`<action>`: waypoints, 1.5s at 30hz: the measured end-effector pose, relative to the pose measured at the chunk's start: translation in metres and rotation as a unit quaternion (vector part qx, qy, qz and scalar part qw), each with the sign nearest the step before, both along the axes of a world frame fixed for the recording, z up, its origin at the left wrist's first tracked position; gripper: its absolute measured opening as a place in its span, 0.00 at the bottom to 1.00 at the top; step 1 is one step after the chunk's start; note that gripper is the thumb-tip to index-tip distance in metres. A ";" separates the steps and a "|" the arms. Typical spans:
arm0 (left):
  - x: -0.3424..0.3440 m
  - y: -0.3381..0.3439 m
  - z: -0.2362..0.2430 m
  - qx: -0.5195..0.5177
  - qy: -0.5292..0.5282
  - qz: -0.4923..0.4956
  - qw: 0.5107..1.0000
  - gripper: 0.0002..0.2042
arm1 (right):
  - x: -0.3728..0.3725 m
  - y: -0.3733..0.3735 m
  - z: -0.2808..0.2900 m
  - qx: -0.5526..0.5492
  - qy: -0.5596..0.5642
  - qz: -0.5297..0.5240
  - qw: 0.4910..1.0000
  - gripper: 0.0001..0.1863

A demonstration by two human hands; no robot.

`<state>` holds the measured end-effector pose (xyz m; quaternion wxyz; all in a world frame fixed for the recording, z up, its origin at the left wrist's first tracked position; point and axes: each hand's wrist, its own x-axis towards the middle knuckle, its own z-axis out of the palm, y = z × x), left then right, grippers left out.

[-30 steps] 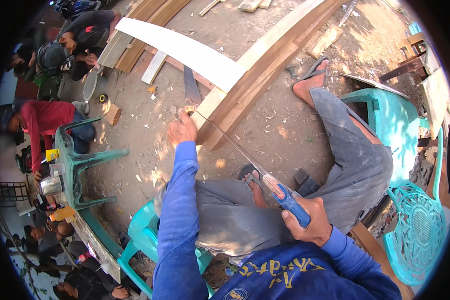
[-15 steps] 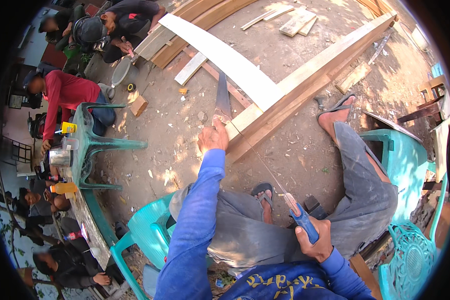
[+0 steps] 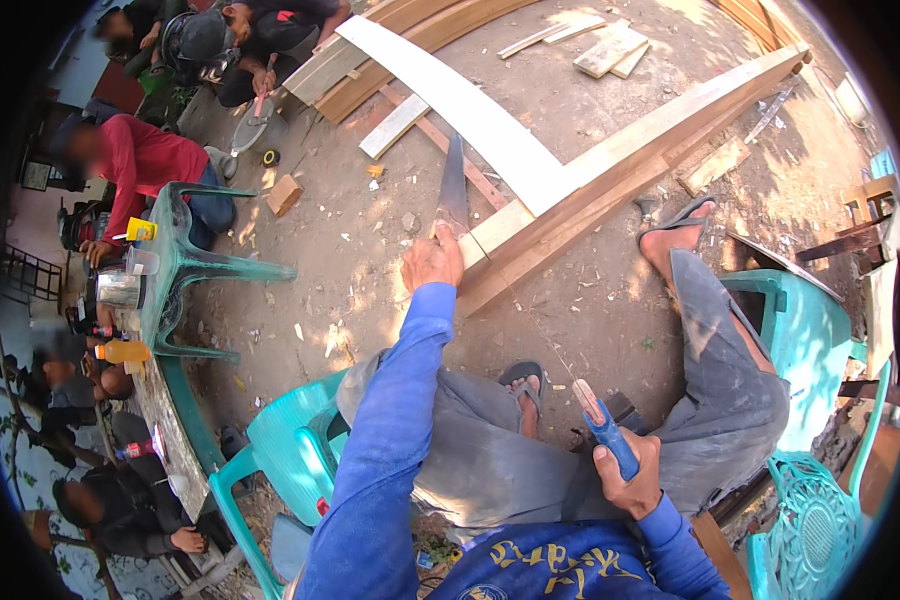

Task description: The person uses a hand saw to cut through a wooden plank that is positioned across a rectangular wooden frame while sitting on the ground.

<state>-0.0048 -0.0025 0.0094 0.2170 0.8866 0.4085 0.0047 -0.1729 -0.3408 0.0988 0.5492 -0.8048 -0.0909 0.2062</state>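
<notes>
The right grip [image 3: 632, 472] holds a handsaw [image 3: 589, 402] by its blue handle [image 3: 618, 450]; the left grip [image 3: 433, 260] touches the end of a wooden plank [image 3: 630, 143].

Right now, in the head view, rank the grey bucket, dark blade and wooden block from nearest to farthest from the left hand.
1. Dark blade: just ahead of the left hand.
2. Wooden block: ahead and well to its left.
3. Grey bucket: past the block, upper left.

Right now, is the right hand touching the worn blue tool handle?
Touching: the head view shows the right hand wrapped around the blue tool handle.
</notes>
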 end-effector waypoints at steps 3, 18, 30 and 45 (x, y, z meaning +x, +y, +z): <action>0.005 -0.004 0.002 -0.015 -0.007 -0.002 1.000 0.35 | 0.036 0.042 -0.024 0.016 -0.044 -0.032 0.998 0.11; 0.005 0.006 -0.012 -0.010 -0.017 -0.008 1.000 0.34 | 0.094 0.116 -0.040 0.010 -0.043 -0.026 0.999 0.17; 0.001 0.015 -0.015 -0.021 0.001 0.011 1.000 0.35 | 0.000 0.003 0.013 -0.011 0.014 -0.012 1.000 0.11; 0.009 0.016 -0.014 0.001 0.010 0.000 1.000 0.36 | 0.002 0.014 -0.030 0.029 -0.041 -0.014 0.999 0.13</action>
